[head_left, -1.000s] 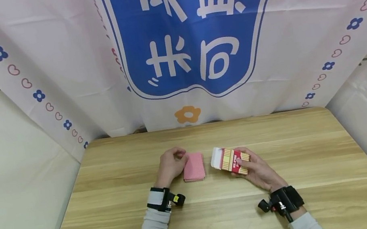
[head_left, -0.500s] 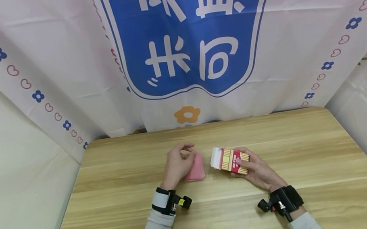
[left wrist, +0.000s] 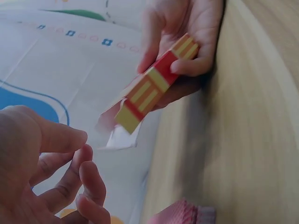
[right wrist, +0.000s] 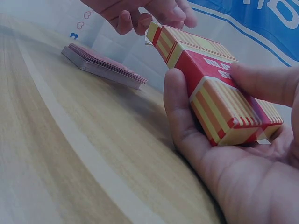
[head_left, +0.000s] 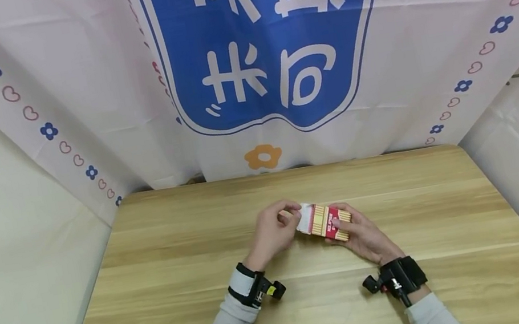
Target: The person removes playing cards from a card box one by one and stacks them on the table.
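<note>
My right hand [head_left: 363, 233] grips a card box [head_left: 325, 223], striped yellow and red, with its thumb across the printed face. The white flap end of the box points toward my left hand [head_left: 273, 229]. Thumb and fingers of the left hand are loosely bent, the tips right at the white flap [left wrist: 122, 139], with nothing seen held between them. A deck of pink-backed playing cards [right wrist: 103, 67] lies on the table below the left hand. In the head view that hand hides the deck; the left wrist view catches only its corner.
The wooden table [head_left: 317, 314] ends at a hanging white cloth [head_left: 122, 93] with a blue printed panel [head_left: 276, 78]. Pale cloth also covers both sides. Each wrist wears a strapped camera.
My left hand has moved right, across the pink deck, until its fingertips reach the box's flap. The right hand and the box have stayed almost still.
</note>
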